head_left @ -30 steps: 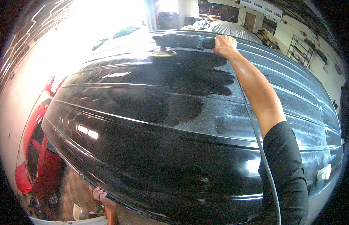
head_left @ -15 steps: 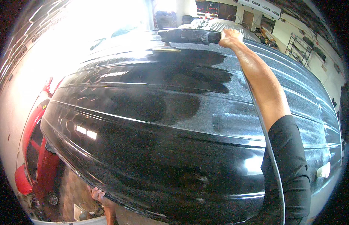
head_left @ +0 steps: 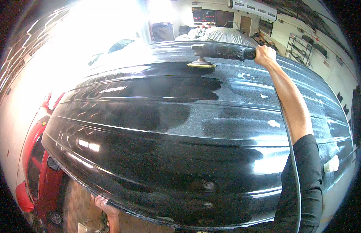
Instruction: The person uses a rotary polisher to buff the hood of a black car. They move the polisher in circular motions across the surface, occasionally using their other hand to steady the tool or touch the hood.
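Note:
My right hand [head_left: 265,55] is closed round the rear end of a black polisher [head_left: 223,51], reaching across to the far side of a glossy black ridged vehicle roof [head_left: 161,163]. The polisher's round yellowish pad [head_left: 202,65] lies on the roof, almost flat. A grey power cord [head_left: 294,167] hangs down along my right arm. At the lower left my left hand [head_left: 105,204] has its fingers hooked over the near roof edge. Left of the pad the surface is dark and shiny; to its right it is hazy with whitish smears.
A white container [head_left: 331,164] sits on the roof's right side. White blobs [head_left: 273,123] lie on the hazy part. A red car [head_left: 33,163] stands at the left, beyond the roof edge. Farther off are a covered vehicle [head_left: 231,35] and a metal shelf rack [head_left: 299,48].
The polisher has moved right and slightly nearer with my right hand, off the far left stretch. White blobs now show on the right. My left hand stays at the edge.

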Tool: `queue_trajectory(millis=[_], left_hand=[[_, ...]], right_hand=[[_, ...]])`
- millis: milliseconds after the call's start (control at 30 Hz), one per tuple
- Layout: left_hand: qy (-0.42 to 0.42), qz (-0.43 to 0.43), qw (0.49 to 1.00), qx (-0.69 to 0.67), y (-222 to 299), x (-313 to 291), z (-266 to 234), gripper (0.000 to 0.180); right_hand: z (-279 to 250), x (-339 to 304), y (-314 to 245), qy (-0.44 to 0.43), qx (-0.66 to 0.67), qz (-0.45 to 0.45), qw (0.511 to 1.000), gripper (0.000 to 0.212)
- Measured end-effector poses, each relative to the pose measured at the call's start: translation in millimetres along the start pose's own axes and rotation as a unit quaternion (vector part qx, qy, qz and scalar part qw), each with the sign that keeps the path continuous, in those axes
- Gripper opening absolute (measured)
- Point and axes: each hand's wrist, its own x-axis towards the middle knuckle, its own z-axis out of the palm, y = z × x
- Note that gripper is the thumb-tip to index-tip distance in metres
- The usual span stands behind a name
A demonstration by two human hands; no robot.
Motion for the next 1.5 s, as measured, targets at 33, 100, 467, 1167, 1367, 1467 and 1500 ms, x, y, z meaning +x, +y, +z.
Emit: queue_trajectory(millis=[33,100,467,1167,1367,1467,1500], left_hand=[[0.011,-0.011,1.0,-0.016,-2.4,-2.8,1.1,0.028],[0.007,-0.027,1.0,-0.01,-3.3,-7.5,6.6,0.029],[-0.066,0.002,0.996,0.057,16.5,16.4,-19.0,0.014],[-0.405,-0.297,0.673,-0.543,318.7,393.8,195.2,0.072],[-0.261,-0.53,0.522,-0.616,402.9,402.3,351.6,0.09],[-0.151,-0.553,0.44,-0.691,465.5,417.4,359.8,0.112],[-0.09,-0.572,0.424,-0.696,473.1,424.4,362.5,0.138]], right_hand=[[-0.1,-5.9,11.2,0.0,-0.005,0.003,1.0,0.024],[8.6,-21.1,35.9,0.048,-0.009,0.003,0.999,0.022],[51.2,-67.9,23.7,0.029,0.075,0.026,0.996,0.034],[20.4,-44.1,-133.5,-0.154,0.328,-0.133,0.923,0.07],[-26.1,-87.3,-117.8,-0.217,0.451,-0.111,0.859,0.065],[-17.4,-68.3,-89.2,-0.14,0.463,-0.125,0.866,0.065],[-31.6,-68.1,-88.7,-0.159,0.475,-0.113,0.858,0.064]])
